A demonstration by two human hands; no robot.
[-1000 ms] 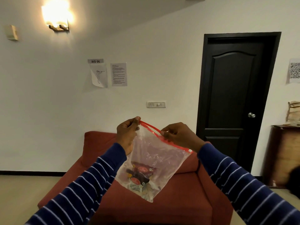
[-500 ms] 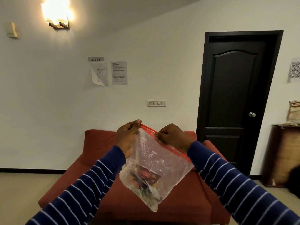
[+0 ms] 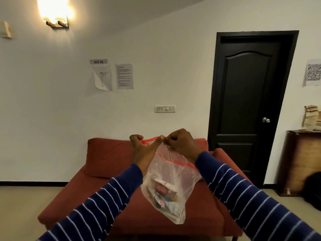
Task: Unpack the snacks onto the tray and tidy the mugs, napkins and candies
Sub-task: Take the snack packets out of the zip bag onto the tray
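Both hands work the same spot: the left hand (image 3: pixel 141 150) and the right hand (image 3: pixel 180 145) are pinched shut on the red zip strip (image 3: pixel 150 139) of a clear plastic bag (image 3: pixel 172 178), close together, likely to peel the seal apart. The snack packets (image 3: pixel 163 192) sag at its bottom, held in the air above the red sofa (image 3: pixel 107 159); no tray is in sight

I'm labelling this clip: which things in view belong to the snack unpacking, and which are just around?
In the job: left hand, right hand, zip bag, snacks inside it.

Just around: sofa, door, wall papers, lamp, cabinet.
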